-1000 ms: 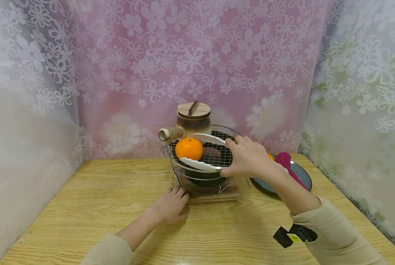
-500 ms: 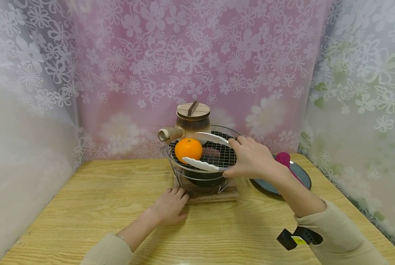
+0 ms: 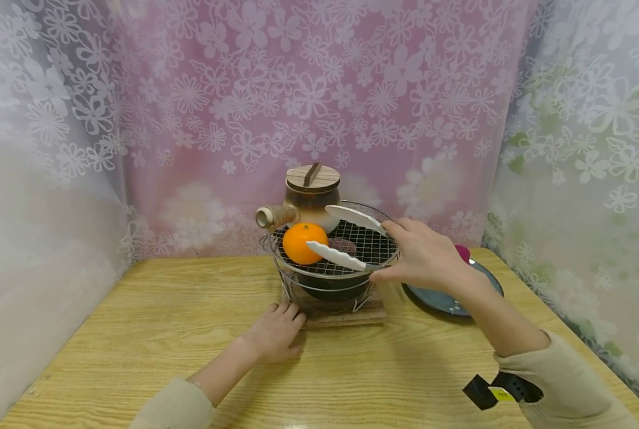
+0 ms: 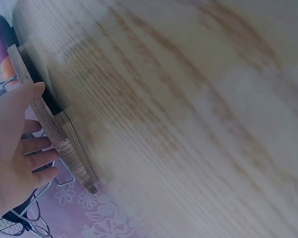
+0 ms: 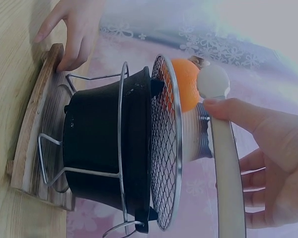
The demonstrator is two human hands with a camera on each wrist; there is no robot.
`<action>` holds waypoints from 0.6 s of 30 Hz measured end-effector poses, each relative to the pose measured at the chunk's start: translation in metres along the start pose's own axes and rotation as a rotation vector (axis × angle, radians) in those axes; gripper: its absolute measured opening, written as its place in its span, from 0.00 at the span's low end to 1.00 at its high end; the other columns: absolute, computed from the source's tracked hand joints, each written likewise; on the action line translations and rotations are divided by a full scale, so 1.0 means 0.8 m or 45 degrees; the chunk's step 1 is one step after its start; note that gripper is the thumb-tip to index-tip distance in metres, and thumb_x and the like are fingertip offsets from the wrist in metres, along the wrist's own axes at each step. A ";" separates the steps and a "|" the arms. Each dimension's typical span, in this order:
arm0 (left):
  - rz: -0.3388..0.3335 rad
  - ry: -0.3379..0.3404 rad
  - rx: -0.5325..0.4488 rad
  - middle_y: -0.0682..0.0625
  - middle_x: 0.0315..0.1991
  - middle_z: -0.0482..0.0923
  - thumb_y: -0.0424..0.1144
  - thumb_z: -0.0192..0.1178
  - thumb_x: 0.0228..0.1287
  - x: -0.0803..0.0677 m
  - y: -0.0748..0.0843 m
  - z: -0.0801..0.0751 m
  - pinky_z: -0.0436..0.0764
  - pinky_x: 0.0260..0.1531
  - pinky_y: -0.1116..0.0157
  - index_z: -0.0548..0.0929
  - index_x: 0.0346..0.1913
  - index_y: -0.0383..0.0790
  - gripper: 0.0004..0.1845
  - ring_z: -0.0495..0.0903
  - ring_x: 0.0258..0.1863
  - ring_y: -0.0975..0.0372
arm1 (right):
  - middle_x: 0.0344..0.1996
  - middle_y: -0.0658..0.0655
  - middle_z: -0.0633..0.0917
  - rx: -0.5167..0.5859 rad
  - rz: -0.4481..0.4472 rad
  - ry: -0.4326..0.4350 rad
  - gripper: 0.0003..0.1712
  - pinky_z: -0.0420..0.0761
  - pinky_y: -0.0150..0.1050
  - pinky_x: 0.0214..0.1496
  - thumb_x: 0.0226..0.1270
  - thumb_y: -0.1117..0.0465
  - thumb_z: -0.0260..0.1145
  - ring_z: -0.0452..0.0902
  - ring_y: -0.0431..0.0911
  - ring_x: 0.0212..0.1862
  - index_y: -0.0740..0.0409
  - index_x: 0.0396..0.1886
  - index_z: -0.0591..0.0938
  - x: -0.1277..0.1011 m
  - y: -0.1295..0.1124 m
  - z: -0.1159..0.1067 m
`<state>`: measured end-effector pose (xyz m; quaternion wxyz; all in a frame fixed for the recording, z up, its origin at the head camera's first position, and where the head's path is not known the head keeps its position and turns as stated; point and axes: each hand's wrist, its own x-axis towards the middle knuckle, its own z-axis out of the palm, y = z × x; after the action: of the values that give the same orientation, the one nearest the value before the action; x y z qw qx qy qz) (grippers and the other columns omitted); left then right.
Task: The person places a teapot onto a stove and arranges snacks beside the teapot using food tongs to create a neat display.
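Note:
My right hand (image 3: 424, 256) holds white-tipped tongs (image 3: 338, 256) between thumb and fingers, their two arms spread apart. The tongs reach over the round wire mesh (image 3: 370, 241) of a small black stove (image 3: 332, 289). An orange citrus fruit (image 3: 298, 243) sits on the mesh, and the near tong tip overlaps its right side in the head view. From the right wrist, one tong arm (image 5: 227, 173) hides the other. My left hand (image 3: 276, 333) rests its fingers at the left front corner of the stove's wooden base (image 3: 346, 316), thumb spread apart.
A side-handled teapot (image 3: 316, 202) with a wooden lid stands at the back of the mesh. On the right lies a blue-grey plate (image 3: 437, 301), with a magenta thing (image 3: 462, 252) partly hidden behind my right hand. A flowered curtain (image 3: 319, 89) hangs behind the table.
My right hand has drawn the tongs to the right and slightly up, so their tips have shifted right relative to the fruit. The fruit and left hand have stayed in place.

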<state>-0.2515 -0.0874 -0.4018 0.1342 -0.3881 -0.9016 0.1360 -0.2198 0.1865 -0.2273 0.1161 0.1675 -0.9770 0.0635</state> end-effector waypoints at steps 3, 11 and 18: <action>0.002 0.001 -0.003 0.46 0.45 0.70 0.60 0.57 0.57 0.000 0.000 0.000 0.70 0.44 0.59 0.74 0.49 0.40 0.28 0.70 0.46 0.54 | 0.56 0.62 0.72 0.009 -0.007 0.006 0.55 0.73 0.58 0.44 0.42 0.35 0.70 0.68 0.58 0.56 0.59 0.66 0.65 -0.002 0.006 0.000; 0.001 0.027 0.013 0.46 0.44 0.70 0.60 0.57 0.56 0.000 0.001 0.001 0.70 0.43 0.59 0.74 0.48 0.41 0.27 0.71 0.45 0.54 | 0.60 0.66 0.68 0.036 0.016 -0.004 0.57 0.71 0.62 0.45 0.46 0.28 0.63 0.64 0.61 0.59 0.61 0.68 0.62 -0.010 0.022 0.000; 0.002 0.032 0.023 0.46 0.43 0.70 0.60 0.57 0.56 0.001 0.000 0.003 0.70 0.43 0.59 0.74 0.47 0.41 0.27 0.71 0.45 0.54 | 0.57 0.66 0.72 0.026 0.058 0.036 0.61 0.73 0.60 0.42 0.44 0.23 0.59 0.70 0.61 0.53 0.63 0.67 0.63 -0.016 0.033 0.004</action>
<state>-0.2528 -0.0871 -0.4038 0.1490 -0.3893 -0.8982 0.1394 -0.2181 0.2148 -0.2361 0.1266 0.1454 -0.9781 0.0785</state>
